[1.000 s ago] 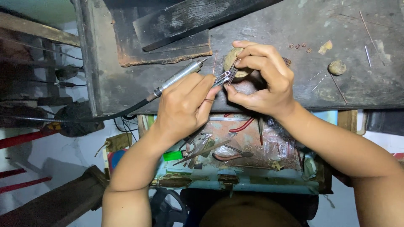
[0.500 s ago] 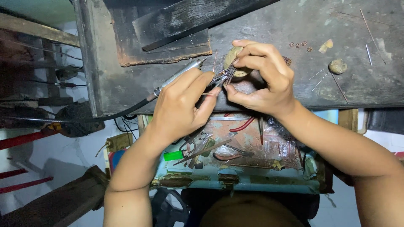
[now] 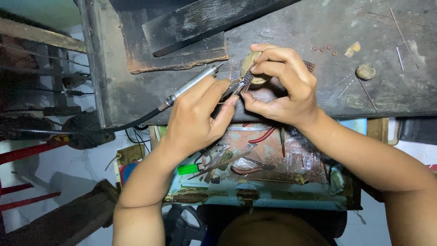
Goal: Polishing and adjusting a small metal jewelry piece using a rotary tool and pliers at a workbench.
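Dark, worn surface (image 3: 291, 27) fills the top of my view, its edge running across the middle. On it, upper left, a blackened wood slab (image 3: 177, 50) with a dark plank (image 3: 205, 20) lying tilted over it. Below the edge, an open drawer (image 3: 255, 191) packed with tools: red-handled pliers (image 3: 261, 135), a second pair (image 3: 250, 167), a green-capped item (image 3: 188, 169).

My left hand (image 3: 198, 118) sits at the surface edge, closed in a pen grip on a slim metal handpiece (image 3: 193, 83). The handpiece slants up to the right and its black cable (image 3: 118, 128) trails off left, down past the surface edge. The working tip meets the right hand's piece; the exact contact is too small to tell.

My right hand (image 3: 284, 84) is curled just beside the left, fingertips nearly touching. Thumb and forefinger are pinched shut on a small beaded strip (image 3: 248, 79), dark and grainy, held upright. Behind the fingers, a round tan block (image 3: 255, 68) rests on the surface, mostly hidden by them.

Well apart, far right on the surface: a small roundish stone (image 3: 365, 71), a pale chip (image 3: 353, 48), a few tiny ring-like beads (image 3: 324, 47), and thin wire rods (image 3: 400, 32) scattered about.
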